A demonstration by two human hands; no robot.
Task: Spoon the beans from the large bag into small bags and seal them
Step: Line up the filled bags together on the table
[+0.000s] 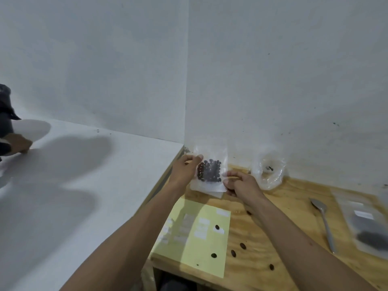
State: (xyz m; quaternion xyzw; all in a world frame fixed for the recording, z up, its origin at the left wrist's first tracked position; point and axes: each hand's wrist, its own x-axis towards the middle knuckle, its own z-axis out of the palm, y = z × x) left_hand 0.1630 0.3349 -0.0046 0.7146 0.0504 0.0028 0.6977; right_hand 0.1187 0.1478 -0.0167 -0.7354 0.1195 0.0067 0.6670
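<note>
Just above the yellow sheet (201,234) on the wooden counter (273,217), a small bag (210,172) of dark beans (210,171) is held up between both hands. Left hand (185,168) pinches its left edge; right hand (239,183) pinches its lower right corner. Right of the sheet lie a spoon (323,221) and the large bag (365,225); loose beans (242,246) lie scattered nearby.

Bare wood lies between spoon (323,223) and yellow sheet (201,234) — stray beans (243,246) dot it.
</note>
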